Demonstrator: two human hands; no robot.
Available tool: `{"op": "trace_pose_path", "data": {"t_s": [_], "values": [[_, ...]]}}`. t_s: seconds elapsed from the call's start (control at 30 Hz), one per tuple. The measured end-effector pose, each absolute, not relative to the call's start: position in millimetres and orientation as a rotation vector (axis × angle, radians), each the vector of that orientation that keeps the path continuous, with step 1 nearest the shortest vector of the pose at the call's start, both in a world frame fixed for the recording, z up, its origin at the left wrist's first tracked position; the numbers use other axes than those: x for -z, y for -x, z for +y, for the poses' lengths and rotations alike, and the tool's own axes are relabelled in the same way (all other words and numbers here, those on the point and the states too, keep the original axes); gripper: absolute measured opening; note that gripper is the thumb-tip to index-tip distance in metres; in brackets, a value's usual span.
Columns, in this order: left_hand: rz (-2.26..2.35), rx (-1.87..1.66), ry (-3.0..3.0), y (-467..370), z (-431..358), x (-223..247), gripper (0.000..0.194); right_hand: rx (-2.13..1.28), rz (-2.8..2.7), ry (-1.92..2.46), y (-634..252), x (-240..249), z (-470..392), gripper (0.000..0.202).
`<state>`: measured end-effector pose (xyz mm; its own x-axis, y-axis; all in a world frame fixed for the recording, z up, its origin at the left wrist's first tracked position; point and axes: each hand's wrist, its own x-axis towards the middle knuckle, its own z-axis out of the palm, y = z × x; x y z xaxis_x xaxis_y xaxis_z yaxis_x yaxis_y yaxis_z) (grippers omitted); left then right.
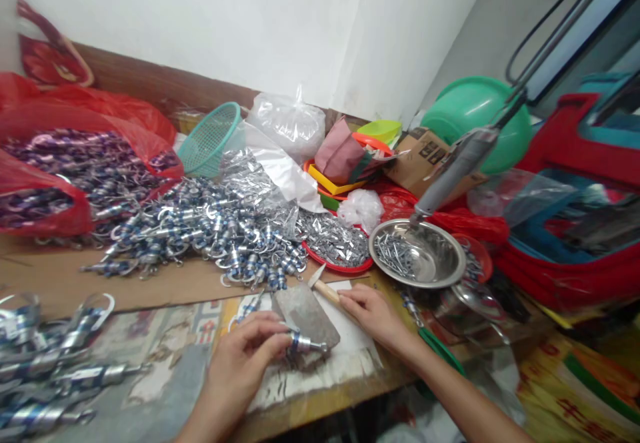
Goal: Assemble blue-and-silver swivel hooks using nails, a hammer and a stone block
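My left hand [255, 346] pinches a blue and silver metal fitting [305, 343], which lies across a grey metal block [310, 316] at the front of the table. In my right hand [367, 309] is the wooden handle of a small hammer [327, 291]; its pointed metal head is just beyond the block's far right corner. Another fitting [250, 306] sits left of the block, beyond my left fingers. A white sheet [357, 349] lies under the block.
A large heap of fittings [200, 229] spreads behind, beside a red bag [75, 213] of more. More fittings [75, 376] lie front left. A red tray [340, 266] holds small metal pieces. The steel bowl [440, 256] contains pins. A grey tool handle [455, 169] slants above it.
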<state>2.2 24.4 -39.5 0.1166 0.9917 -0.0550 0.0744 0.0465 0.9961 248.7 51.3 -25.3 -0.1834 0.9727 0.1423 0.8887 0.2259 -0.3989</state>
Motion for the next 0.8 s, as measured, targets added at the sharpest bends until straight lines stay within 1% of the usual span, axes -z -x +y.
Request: {"op": "trace_pose_path", "data": {"t_s": [0.07,0.13,0.2,0.3,0.37,0.47,0.57,0.7,0.8], "values": [[1.246,-1.154,-1.418,-4.9,24.5,41.1,0.014,-0.187,-2.102,1.827,-248.7,21.4,78.6,0.028],[1.261,-1.187,-1.526,-7.6,24.6,40.3,0.014,-0.079,-2.063,1.953,-246.9,18.6,106.7,0.026],[1.259,-1.171,-1.587,-9.2,23.7,38.0,0.013,-0.056,-2.081,2.050,-244.4,19.3,131.3,0.020],[1.242,-1.149,-1.597,-8.5,19.2,35.3,0.011,-0.068,-2.140,2.104,-243.4,24.5,153.1,0.027],[1.230,-1.159,-1.577,-6.8,15.4,35.3,0.010,-0.072,-2.165,2.073,-247.8,28.0,158.0,0.027],[1.221,-1.206,-1.550,-4.2,10.9,37.2,0.010,-0.053,-2.134,1.993,-259.9,30.0,157.0,0.015],[1.211,-1.225,-1.566,-2.4,8.8,38.6,0.010,-0.008,-2.038,1.906,-265.5,27.2,147.2,0.021],[1.199,-1.280,-1.614,-0.9,9.1,36.5,0.010,0.038,-1.915,1.756,-251.7,23.4,128.1,0.022],[1.212,-1.305,-1.634,0.1,8.8,34.9,0.009,-0.004,-1.882,1.678,-240.8,25.5,123.7,0.018]]}}
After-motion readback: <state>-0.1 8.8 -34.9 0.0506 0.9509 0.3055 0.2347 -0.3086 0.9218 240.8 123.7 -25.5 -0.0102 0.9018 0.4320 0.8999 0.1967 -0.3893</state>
